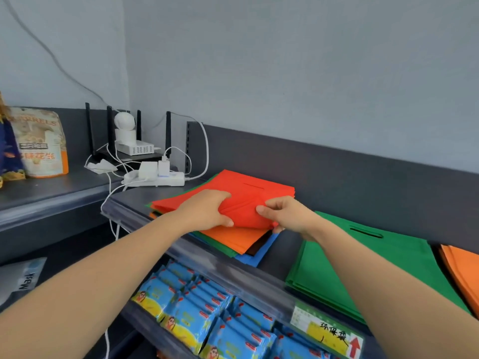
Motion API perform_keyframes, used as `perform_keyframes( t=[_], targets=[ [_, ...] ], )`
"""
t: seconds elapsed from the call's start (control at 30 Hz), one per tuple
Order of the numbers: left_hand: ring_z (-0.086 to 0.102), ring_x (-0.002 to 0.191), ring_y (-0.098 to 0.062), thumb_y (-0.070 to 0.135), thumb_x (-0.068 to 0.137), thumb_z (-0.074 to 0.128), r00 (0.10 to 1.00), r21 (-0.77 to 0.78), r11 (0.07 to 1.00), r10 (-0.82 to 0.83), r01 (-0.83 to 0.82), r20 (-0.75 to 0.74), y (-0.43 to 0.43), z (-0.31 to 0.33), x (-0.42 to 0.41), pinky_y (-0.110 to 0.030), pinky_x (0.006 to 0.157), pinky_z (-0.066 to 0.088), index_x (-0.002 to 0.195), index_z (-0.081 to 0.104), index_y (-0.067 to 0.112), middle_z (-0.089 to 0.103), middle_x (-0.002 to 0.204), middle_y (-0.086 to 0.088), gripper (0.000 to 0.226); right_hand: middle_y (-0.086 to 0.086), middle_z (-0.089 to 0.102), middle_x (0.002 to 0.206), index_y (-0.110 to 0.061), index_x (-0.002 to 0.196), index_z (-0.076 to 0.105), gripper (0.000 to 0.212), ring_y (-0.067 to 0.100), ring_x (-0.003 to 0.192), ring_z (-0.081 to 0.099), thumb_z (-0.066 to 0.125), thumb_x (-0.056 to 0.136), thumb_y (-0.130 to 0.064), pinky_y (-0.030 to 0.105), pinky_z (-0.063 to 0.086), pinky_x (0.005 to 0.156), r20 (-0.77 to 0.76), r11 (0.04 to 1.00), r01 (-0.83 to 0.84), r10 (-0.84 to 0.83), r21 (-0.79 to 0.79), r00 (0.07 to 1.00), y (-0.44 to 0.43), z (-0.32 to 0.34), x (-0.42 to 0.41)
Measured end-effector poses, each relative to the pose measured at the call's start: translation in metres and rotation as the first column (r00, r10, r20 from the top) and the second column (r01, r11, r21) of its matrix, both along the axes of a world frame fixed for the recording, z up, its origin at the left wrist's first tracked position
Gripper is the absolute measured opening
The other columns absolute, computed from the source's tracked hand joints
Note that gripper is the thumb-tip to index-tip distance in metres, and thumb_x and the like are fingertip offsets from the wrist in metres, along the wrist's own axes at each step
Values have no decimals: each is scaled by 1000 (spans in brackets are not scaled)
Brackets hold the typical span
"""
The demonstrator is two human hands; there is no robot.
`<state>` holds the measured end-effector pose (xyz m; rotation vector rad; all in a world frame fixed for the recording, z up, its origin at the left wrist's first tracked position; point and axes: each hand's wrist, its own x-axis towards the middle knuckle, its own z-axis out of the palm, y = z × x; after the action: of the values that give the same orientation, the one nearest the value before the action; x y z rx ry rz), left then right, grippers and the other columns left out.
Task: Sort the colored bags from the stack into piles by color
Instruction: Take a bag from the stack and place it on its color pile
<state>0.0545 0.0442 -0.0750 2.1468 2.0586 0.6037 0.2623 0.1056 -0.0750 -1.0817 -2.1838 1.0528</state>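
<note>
A mixed stack of flat coloured bags (233,238) lies on the dark shelf, showing orange, green, blue and dark layers. On top is a red bag (243,189) whose near edge is lifted. My left hand (207,209) grips that edge from the left, thumb underneath. My right hand (287,215) pinches the same red bag at its near right corner. To the right lies a green pile (363,257), and an orange pile (464,270) sits at the right frame edge.
A white power strip (155,178) with chargers and cables, a router and a small camera stand behind the stack at the left. Snack bags (39,143) stand far left. Blue packets (207,314) fill the lower shelf. The shelf's back wall (337,174) rises behind.
</note>
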Motion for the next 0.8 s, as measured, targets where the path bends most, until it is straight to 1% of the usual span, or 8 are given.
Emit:
perform_keyframes(
  t=[0.1, 0.17, 0.33, 0.47, 0.57, 0.67, 0.73, 0.8],
  targets=[
    [45, 131, -24, 42, 91, 60, 998, 163, 985, 61, -61, 0, 5, 3, 1, -35, 102, 39, 143, 43, 17, 48, 143, -5, 60, -5, 61, 80, -19, 82, 64, 39, 11, 74, 55, 55, 88, -56, 32, 48, 74, -160, 947, 313, -298, 75, 941, -3, -2, -5],
    [56, 116, -29, 40, 95, 53, 996, 328, 940, 92, -92, 16, 7, 9, 2, -39, 90, 46, 129, 56, 15, 63, 123, -7, 42, 3, 59, 79, -15, 80, 57, 55, 19, 70, 55, 47, 85, -69, 31, 44, 58, -227, 842, 538, -532, -37, 816, -2, 2, -4],
    [59, 86, -26, 36, 99, 42, 970, 553, 817, -35, 165, -239, 7, 3, 13, -34, 62, 36, 96, 56, 14, 61, 87, 1, 26, 16, 69, 92, -3, 113, 54, 88, 29, 66, 68, 31, 81, -82, 19, 42, 36, -212, 686, 276, -537, -673, 816, -14, 14, 1],
    [62, 75, -32, 39, 96, 36, 885, 520, 766, -135, 378, -445, 13, -14, 18, -35, 59, 38, 83, 55, 15, 65, 77, -4, 33, 17, 73, 81, -4, 102, 59, 40, 30, 59, 71, 53, 94, -42, 19, 48, 35, -282, 630, 122, -502, -767, 818, -17, 15, -8],
    [61, 87, -23, 69, 86, 10, 860, 389, 839, -167, 381, -482, 14, -12, 14, -36, 73, 40, 95, 60, 23, 68, 87, 4, 69, 16, 70, 68, 0, 95, 56, 16, 27, 49, 69, 42, 98, -6, 19, 50, 36, -229, 621, 156, -494, -768, 839, -18, 13, -9],
    [61, 100, -13, 90, 68, 3, 928, 252, 921, -215, 297, -305, 12, -9, 5, -33, 85, 42, 116, 62, 33, 69, 105, 11, 95, 14, 66, 81, -6, 109, 50, 16, 26, 45, 67, 41, 98, 1, 23, 52, 38, -225, 655, 232, -535, -719, 814, -19, 12, -8],
    [60, 106, -15, 88, 73, 13, 986, 175, 971, -165, 165, -16, 14, -6, -2, -34, 89, 45, 116, 64, 35, 68, 111, 10, 85, 9, 65, 84, -14, 114, 51, 25, 21, 50, 67, 43, 97, 2, 22, 53, 41, -245, 707, 265, -532, -656, 810, -20, 11, -8],
    [56, 114, -21, 81, 80, 20, 994, 74, 997, -35, 27, 103, 23, -3, -14, -36, 93, 44, 117, 63, 32, 64, 120, 5, 76, 2, 64, 85, -22, 113, 54, 32, 14, 61, 64, 42, 96, 3, 20, 52, 44, -287, 764, 268, -506, -587, 813, -22, 10, -7]
  ],
)
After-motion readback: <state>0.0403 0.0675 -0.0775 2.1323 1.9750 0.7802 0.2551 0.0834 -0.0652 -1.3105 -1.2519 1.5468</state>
